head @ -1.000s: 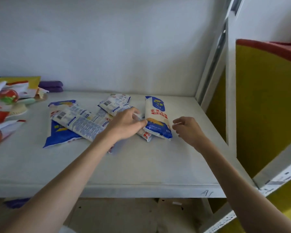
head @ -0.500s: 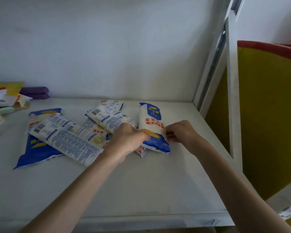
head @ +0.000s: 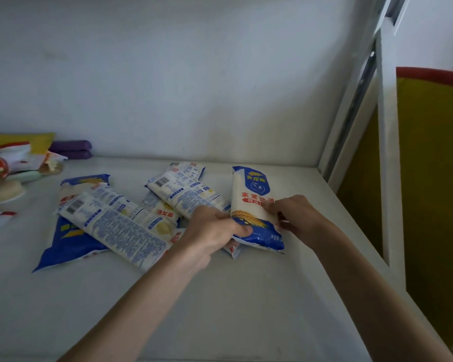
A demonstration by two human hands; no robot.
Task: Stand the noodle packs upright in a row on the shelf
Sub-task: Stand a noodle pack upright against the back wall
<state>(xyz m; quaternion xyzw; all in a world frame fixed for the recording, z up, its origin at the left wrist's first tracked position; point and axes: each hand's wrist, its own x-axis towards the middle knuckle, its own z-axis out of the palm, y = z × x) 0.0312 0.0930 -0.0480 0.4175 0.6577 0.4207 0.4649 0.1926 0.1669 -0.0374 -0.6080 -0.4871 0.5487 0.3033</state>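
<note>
Noodle packs [head: 152, 218] are strewn flat over the white shelf [head: 246, 304], none set upright. The shelf is backed by a pale wall [head: 168, 74] and bounded on the right by a white upright post [head: 385, 165], beyond which a yellow panel [head: 434, 192] with a red top edge is seen. Most of the packs are heaped left of centre, overlapping one another. A long face-down pack [head: 115, 226] with blue print and a barcode is laid across a blue pack [head: 63, 249], and a second face-down pack [head: 186, 195] is laid slantwise behind it. Just right of the heap, a front-up pack [head: 253, 194], white with blue ends and red lettering, is laid lengthwise with its top end toward the wall. Its near end is gripped from both sides. By the left hand [head: 209, 231] it is held at the left edge, the thumb pressed over the blue front and the other fingers curled out of sight beneath. By the right hand [head: 296, 215] the right edge is pinched between curled fingertips. Whether the near end is lifted off the shelf cannot be told. At the far left, other red and white packets [head: 8, 163] are piled, and two purple items [head: 71, 150] are stacked against the wall.
</note>
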